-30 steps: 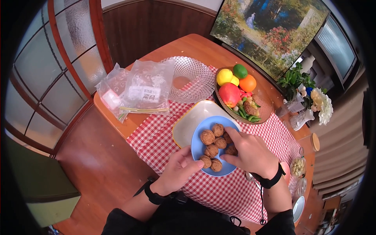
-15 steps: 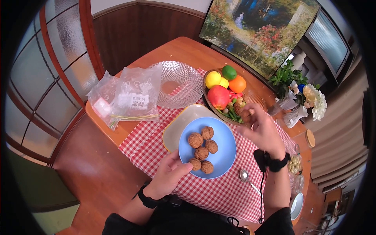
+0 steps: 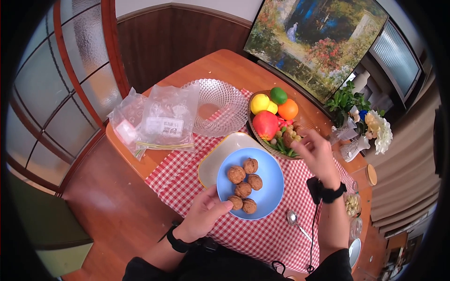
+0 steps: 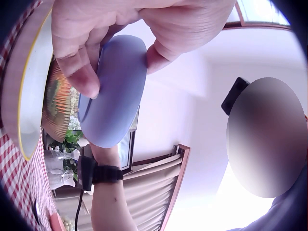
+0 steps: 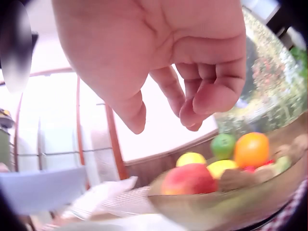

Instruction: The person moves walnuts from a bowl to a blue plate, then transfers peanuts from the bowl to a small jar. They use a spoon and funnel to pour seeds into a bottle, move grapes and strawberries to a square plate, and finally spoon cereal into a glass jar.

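My left hand [image 3: 201, 213] grips the rim of a blue plate [image 3: 269, 189], thumb over the edge and fingers beneath. Several brown walnuts [image 3: 236, 174] lie on it, mostly toward its left side. The left wrist view shows the blue plate [image 4: 118, 96] from below, tilted, between thumb and fingers. To the right, my right hand [image 3: 321, 157] hovers by the near edge of an amber bowl [image 5: 183, 204]; its loosely bent fingers hold nothing in the right wrist view. In that bowl are a red fruit [image 3: 265, 125], lemons, an orange [image 3: 288, 109], a green fruit, green pods and walnuts.
Behind the blue plate sits a white dish [image 3: 211, 161] with a yellow rim. A clear glass bowl [image 3: 220, 91] and plastic bags [image 3: 168, 117] lie farther back. A spoon [image 3: 293, 218] rests on the checked cloth; a flower vase [image 3: 354, 150] and jars stand at right.
My right hand took walnuts off the blue plate, carried them right to the amber bowl and let go. Fewer walnuts remain on the plate, which my left hand still holds.
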Demonstrator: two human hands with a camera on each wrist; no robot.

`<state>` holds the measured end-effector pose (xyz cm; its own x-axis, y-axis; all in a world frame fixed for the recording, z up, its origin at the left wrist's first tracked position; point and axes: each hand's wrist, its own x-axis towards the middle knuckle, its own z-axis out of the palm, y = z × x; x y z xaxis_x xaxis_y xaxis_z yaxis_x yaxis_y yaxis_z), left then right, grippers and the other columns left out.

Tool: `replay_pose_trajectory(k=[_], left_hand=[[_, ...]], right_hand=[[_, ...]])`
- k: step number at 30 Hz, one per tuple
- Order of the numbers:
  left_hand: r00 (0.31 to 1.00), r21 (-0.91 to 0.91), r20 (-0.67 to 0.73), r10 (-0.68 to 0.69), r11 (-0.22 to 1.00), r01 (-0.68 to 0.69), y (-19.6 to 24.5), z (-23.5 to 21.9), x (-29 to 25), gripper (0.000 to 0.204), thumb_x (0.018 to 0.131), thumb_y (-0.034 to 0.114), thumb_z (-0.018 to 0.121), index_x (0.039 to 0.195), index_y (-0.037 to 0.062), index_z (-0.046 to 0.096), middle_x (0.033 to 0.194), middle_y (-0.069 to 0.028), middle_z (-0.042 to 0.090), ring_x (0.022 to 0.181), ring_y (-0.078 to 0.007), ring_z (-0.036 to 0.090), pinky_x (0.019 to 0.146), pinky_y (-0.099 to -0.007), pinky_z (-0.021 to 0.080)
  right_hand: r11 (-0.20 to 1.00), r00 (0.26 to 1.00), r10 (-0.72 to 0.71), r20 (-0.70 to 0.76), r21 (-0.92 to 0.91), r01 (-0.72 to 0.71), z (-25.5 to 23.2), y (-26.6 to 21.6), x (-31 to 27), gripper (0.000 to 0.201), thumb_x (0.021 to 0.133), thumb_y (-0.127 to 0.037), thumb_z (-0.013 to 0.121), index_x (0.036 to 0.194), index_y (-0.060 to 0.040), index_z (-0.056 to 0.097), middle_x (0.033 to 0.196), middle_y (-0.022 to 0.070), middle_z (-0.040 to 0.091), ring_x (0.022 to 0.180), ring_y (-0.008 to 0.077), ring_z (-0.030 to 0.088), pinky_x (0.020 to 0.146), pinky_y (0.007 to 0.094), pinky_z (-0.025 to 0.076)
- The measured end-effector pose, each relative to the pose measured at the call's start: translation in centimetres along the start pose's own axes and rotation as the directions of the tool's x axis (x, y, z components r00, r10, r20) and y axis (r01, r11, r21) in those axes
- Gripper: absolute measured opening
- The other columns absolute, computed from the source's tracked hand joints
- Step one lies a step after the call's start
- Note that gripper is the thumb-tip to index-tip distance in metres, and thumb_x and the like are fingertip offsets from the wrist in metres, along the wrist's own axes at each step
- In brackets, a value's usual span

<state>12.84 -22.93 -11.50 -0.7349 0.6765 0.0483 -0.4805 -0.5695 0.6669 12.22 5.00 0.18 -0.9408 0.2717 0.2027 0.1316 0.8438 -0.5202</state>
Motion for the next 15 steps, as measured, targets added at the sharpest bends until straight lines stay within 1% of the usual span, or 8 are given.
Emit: replay_pose_trajectory(k=[1,2,3,6,9,10,12,15], left_hand=[[1.000,0.017,0.002,0.001,1.000,-0.001,0.0,0.0,0.0,0.046,0.089,0.001,0.053,0.132,-0.0045,0.038,0.126,-0.0114,0.053,0.116,-0.0171,0.051,0.101,-0.0341,0.040],[1.000,0.017,0.001,-0.006,1.000,0.006,-0.1,0.0,0.0,0.046,0.089,0.001,0.053,0.132,-0.0045,0.038,0.126,-0.0114,0.053,0.116,-0.0171,0.051,0.101,-0.0341,0.040],[1.000,0.025,0.010,-0.003,1.000,0.003,-0.1,0.0,0.0,0.046,0.090,0.001,0.053,0.133,-0.0045,0.038,0.126,-0.0116,0.053,0.116,-0.0170,0.051,0.101,-0.0340,0.041],[1.000,0.024,0.012,-0.009,1.000,0.008,-0.3,0.2,0.1,0.046,0.090,0.002,0.053,0.133,-0.0045,0.037,0.126,-0.0117,0.052,0.115,-0.0168,0.052,0.100,-0.0337,0.041],[1.000,0.024,0.003,-0.020,1.000,0.020,-0.3,0.2,0.1,0.047,0.090,0.003,0.053,0.134,-0.0043,0.036,0.125,-0.0112,0.053,0.114,-0.0161,0.052,0.099,-0.0329,0.042],[1.000,0.034,0.006,-0.029,0.999,0.029,-0.3,0.2,0.1,0.048,0.090,0.003,0.054,0.134,-0.0042,0.036,0.124,-0.0108,0.053,0.114,-0.0156,0.052,0.099,-0.0324,0.041],[0.999,0.034,0.000,-0.034,0.999,0.034,-0.4,0.3,0.2,0.047,0.090,0.003,0.054,0.133,-0.0040,0.037,0.123,-0.0101,0.053,0.114,-0.0148,0.052,0.099,-0.0317,0.041],[0.999,0.064,0.003,-0.044,0.997,0.044,-0.6,0.2,0.2,0.046,0.090,0.004,0.055,0.132,-0.0036,0.038,0.122,-0.0087,0.054,0.112,-0.0133,0.052,0.097,-0.0303,0.041]], right_hand=[[0.983,0.985,-0.164,0.058,0.094,0.158,0.5,-0.9,-1.1,0.039,0.078,-0.021,0.072,0.108,0.0014,0.060,0.081,0.0134,0.063,0.067,0.0165,0.060,0.059,0.0277,0.048],[0.971,0.965,-0.209,0.161,0.153,0.185,0.6,-2.7,-2.3,0.039,0.078,-0.021,0.072,0.109,0.0003,0.059,0.083,0.0129,0.062,0.066,0.0178,0.060,0.060,0.0286,0.049],[0.929,0.909,-0.368,0.197,0.127,0.349,1.0,-3.9,-3.3,0.042,0.075,-0.016,0.074,0.111,0.0003,0.058,0.086,0.0094,0.062,0.071,0.0143,0.061,0.057,0.0248,0.048],[0.819,0.773,-0.557,0.303,0.050,0.571,1.9,-6.2,-5.0,0.047,0.074,-0.026,0.075,0.113,-0.0054,0.059,0.100,0.0152,0.057,0.075,0.0277,0.063,0.064,0.0363,0.054],[0.797,0.729,-0.542,0.419,-0.018,0.603,2.8,-6.4,-5.9,0.044,0.076,-0.029,0.072,0.112,-0.0062,0.059,0.103,0.0164,0.055,0.075,0.0324,0.063,0.066,0.0395,0.055],[0.800,0.731,-0.539,0.418,-0.019,0.600,2.8,-6.7,-6.1,0.044,0.076,-0.029,0.072,0.112,-0.0062,0.059,0.103,0.0164,0.055,0.075,0.0324,0.063,0.066,0.0395,0.055],[0.859,0.770,-0.410,0.488,-0.077,0.506,2.7,-7.4,-6.4,0.039,0.079,-0.027,0.069,0.111,-0.0070,0.058,0.102,0.0170,0.055,0.075,0.0345,0.063,0.065,0.0393,0.055],[0.882,0.776,-0.378,0.504,-0.058,0.467,3.1,-6.9,-6.1,0.037,0.079,-0.025,0.069,0.110,-0.0076,0.058,0.101,0.0176,0.055,0.075,0.0354,0.063,0.065,0.0400,0.055]])
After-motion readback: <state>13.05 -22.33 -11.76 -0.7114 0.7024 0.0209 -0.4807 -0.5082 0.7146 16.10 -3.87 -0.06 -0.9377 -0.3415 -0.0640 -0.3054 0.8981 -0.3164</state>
